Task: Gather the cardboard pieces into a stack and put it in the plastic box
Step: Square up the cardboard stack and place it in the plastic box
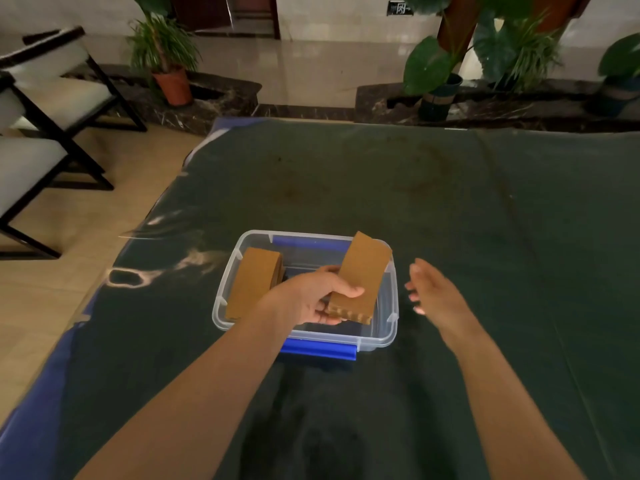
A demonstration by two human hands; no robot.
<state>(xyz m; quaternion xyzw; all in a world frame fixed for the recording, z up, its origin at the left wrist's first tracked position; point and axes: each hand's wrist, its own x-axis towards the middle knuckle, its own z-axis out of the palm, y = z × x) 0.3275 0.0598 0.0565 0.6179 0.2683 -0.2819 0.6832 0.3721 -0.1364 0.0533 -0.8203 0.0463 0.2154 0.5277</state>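
Observation:
A clear plastic box (379, 342) with blue clips stands in the middle of the dark table. One stack of brown cardboard pieces (254, 282) leans inside the box against its left wall. My left hand (311, 296) grips a second cardboard stack (360, 275) by its near end, holding it tilted over the right half of the box. My right hand (433, 289) hovers just right of the box, fingers spread, holding nothing.
The dark green table cover (450, 202) has a blue edge (34, 410) at the left. Chairs (45, 109) stand on the floor to the left. Potted plants (166, 60) line the marble ledge beyond the table's far edge.

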